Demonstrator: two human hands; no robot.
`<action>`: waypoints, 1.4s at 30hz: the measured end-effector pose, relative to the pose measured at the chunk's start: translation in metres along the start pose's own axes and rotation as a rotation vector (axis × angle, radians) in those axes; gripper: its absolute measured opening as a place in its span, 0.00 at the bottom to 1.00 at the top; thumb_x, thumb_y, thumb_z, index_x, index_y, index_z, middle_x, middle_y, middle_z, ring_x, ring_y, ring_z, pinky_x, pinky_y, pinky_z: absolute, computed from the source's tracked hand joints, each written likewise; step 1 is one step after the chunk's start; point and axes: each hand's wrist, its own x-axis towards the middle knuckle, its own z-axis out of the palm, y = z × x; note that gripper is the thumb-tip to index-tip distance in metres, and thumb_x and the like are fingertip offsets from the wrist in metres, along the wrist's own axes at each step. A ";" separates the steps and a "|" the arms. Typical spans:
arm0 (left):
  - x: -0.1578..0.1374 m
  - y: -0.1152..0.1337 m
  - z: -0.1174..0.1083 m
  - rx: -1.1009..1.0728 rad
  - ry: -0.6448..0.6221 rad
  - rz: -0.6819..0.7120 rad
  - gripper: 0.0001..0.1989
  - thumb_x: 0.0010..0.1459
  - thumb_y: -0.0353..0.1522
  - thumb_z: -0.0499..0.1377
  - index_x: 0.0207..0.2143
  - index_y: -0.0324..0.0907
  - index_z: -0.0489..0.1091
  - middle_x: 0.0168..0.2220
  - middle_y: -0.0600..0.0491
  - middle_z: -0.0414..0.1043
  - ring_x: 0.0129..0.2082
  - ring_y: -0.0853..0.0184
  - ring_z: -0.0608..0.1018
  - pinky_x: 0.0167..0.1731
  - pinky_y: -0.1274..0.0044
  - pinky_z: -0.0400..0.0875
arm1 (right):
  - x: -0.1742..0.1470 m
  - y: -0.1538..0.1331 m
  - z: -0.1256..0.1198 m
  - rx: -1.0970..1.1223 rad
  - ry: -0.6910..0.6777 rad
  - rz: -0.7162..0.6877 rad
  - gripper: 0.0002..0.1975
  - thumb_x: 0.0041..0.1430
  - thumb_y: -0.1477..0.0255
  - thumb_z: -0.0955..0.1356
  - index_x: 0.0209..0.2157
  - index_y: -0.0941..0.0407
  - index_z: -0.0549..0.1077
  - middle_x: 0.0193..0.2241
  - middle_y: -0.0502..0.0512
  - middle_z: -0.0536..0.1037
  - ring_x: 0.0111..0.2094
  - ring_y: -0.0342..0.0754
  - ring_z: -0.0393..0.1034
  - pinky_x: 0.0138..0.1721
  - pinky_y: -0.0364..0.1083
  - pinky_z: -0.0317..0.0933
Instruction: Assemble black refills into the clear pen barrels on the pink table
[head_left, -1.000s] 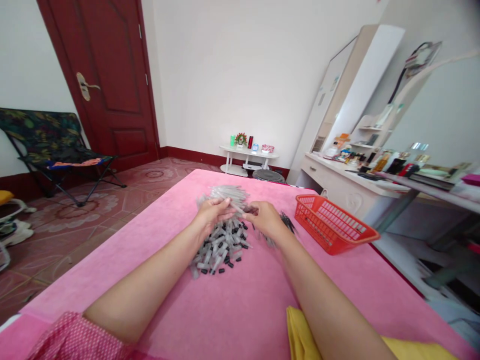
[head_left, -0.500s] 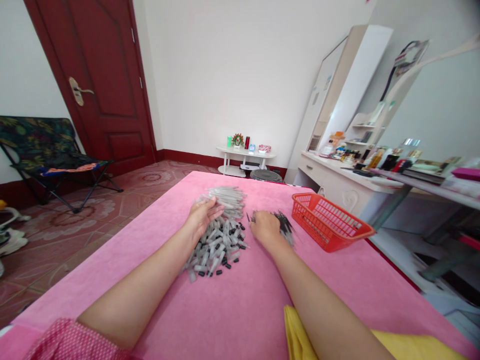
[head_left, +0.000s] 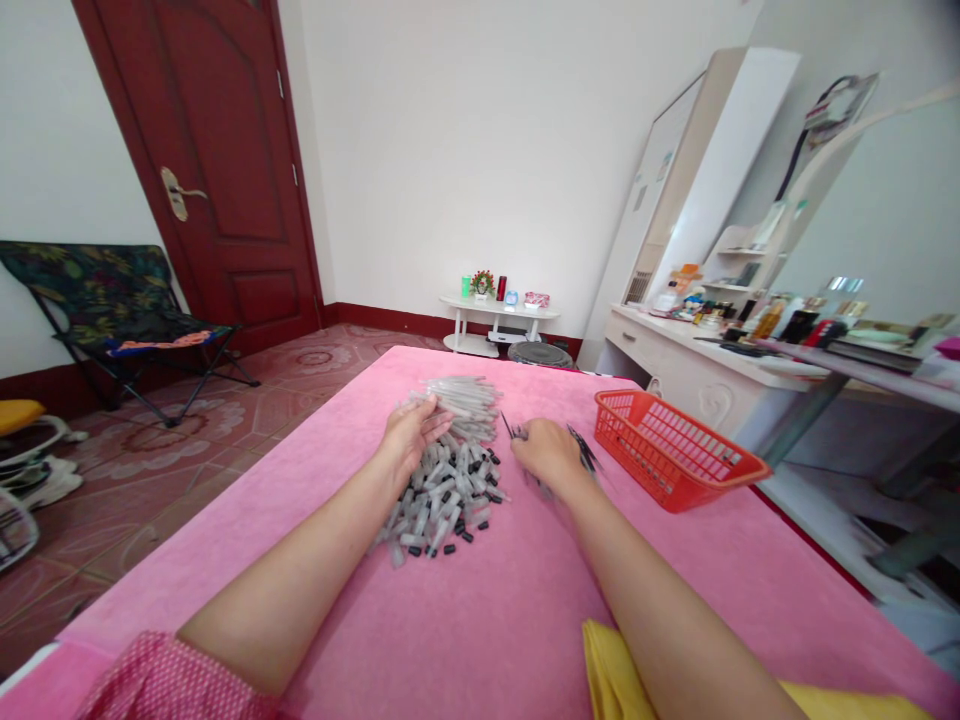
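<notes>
My left hand (head_left: 409, 436) lies at the left edge of a heap of slim translucent tubes (head_left: 466, 396), fingers stretched out and apart. Just nearer to me is a pile of short clear caps (head_left: 440, 500) mixed with small black plugs (head_left: 449, 549). My right hand (head_left: 547, 452) is closed around thin dark pointed sticks (head_left: 516, 432), whose tips poke out to its left. More such dark sticks (head_left: 585, 452) lie on the pink cloth beyond and right of that hand, partly hidden by it.
A pink cloth (head_left: 450, 640) covers the table. An orange-red plastic basket (head_left: 675, 455) stands on the right, and yellow fabric (head_left: 611, 670) lies under my right forearm. Further off are a dressing table (head_left: 690, 350), a folding chair (head_left: 135, 320) and a red door (head_left: 217, 150).
The whole view has shifted slightly to the right. My right hand has turned a little, and the dark sticks in it show more. My left hand stays beside the tubes.
</notes>
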 end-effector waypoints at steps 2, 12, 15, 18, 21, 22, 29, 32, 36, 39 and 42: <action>0.002 0.002 -0.001 -0.013 0.017 0.006 0.02 0.52 0.26 0.59 0.28 0.35 0.68 0.26 0.50 0.73 0.25 0.67 0.78 0.29 0.76 0.74 | 0.002 0.004 -0.009 0.173 -0.026 -0.101 0.09 0.48 0.72 0.63 0.25 0.59 0.75 0.25 0.59 0.77 0.28 0.47 0.71 0.28 0.42 0.58; 0.010 0.004 -0.008 -0.083 0.077 0.020 0.03 0.53 0.28 0.58 0.29 0.35 0.68 0.24 0.50 0.72 0.25 0.68 0.78 0.28 0.77 0.73 | -0.001 0.005 -0.021 0.649 -0.295 -0.475 0.09 0.48 0.70 0.64 0.18 0.59 0.68 0.15 0.48 0.69 0.18 0.39 0.59 0.19 0.38 0.50; 0.011 0.005 -0.010 -0.091 0.084 0.031 0.03 0.53 0.27 0.58 0.28 0.36 0.68 0.24 0.51 0.72 0.25 0.68 0.78 0.27 0.78 0.73 | 0.000 0.005 -0.021 0.645 -0.315 -0.487 0.09 0.47 0.71 0.64 0.18 0.59 0.68 0.15 0.47 0.68 0.17 0.38 0.58 0.19 0.39 0.49; 0.011 0.005 -0.010 -0.091 0.086 0.029 0.03 0.53 0.28 0.58 0.28 0.36 0.68 0.24 0.51 0.72 0.24 0.68 0.78 0.27 0.78 0.73 | -0.001 0.004 -0.022 0.642 -0.334 -0.478 0.08 0.47 0.72 0.64 0.17 0.59 0.67 0.15 0.47 0.68 0.18 0.38 0.58 0.19 0.39 0.50; 0.010 0.005 -0.009 -0.083 0.081 0.027 0.03 0.53 0.28 0.58 0.29 0.36 0.68 0.24 0.51 0.73 0.24 0.68 0.78 0.27 0.78 0.73 | -0.003 0.003 -0.025 0.635 -0.365 -0.469 0.08 0.46 0.73 0.64 0.17 0.59 0.66 0.14 0.47 0.67 0.17 0.38 0.58 0.19 0.38 0.49; 0.010 0.006 -0.009 -0.080 0.083 0.028 0.03 0.53 0.28 0.58 0.29 0.36 0.68 0.24 0.51 0.73 0.24 0.68 0.78 0.27 0.78 0.73 | -0.004 0.002 -0.026 0.630 -0.370 -0.467 0.08 0.46 0.73 0.64 0.16 0.59 0.66 0.13 0.47 0.67 0.17 0.38 0.58 0.19 0.38 0.49; 0.010 0.008 -0.011 -0.066 0.110 0.037 0.03 0.53 0.28 0.58 0.29 0.35 0.68 0.24 0.50 0.73 0.24 0.69 0.78 0.27 0.79 0.73 | -0.009 0.000 -0.034 0.634 -0.359 -0.459 0.09 0.45 0.74 0.64 0.15 0.58 0.65 0.12 0.45 0.65 0.16 0.37 0.55 0.18 0.39 0.47; 0.010 0.007 -0.012 -0.059 0.107 0.042 0.03 0.53 0.28 0.57 0.28 0.36 0.68 0.24 0.50 0.73 0.24 0.68 0.78 0.27 0.78 0.73 | -0.008 0.000 -0.032 0.641 -0.356 -0.469 0.09 0.45 0.73 0.64 0.15 0.58 0.65 0.13 0.45 0.65 0.16 0.37 0.56 0.18 0.39 0.48; 0.008 0.006 -0.011 -0.036 0.087 0.055 0.03 0.52 0.27 0.58 0.28 0.36 0.68 0.24 0.51 0.72 0.24 0.68 0.78 0.27 0.78 0.73 | -0.007 0.001 -0.029 0.615 -0.343 -0.472 0.09 0.46 0.73 0.64 0.16 0.59 0.66 0.13 0.45 0.65 0.17 0.38 0.57 0.19 0.38 0.49; 0.006 0.005 -0.009 -0.009 0.065 0.061 0.03 0.51 0.28 0.59 0.28 0.35 0.69 0.24 0.51 0.73 0.23 0.69 0.77 0.26 0.78 0.73 | -0.007 0.000 -0.029 0.609 -0.346 -0.479 0.08 0.46 0.73 0.64 0.16 0.59 0.67 0.13 0.45 0.65 0.17 0.38 0.57 0.19 0.38 0.49; 0.005 0.005 -0.009 0.016 0.044 0.059 0.03 0.51 0.28 0.60 0.28 0.35 0.69 0.25 0.51 0.73 0.23 0.68 0.77 0.25 0.79 0.73 | -0.008 0.000 -0.031 0.607 -0.356 -0.477 0.08 0.45 0.74 0.64 0.15 0.59 0.66 0.13 0.46 0.66 0.16 0.38 0.57 0.18 0.38 0.49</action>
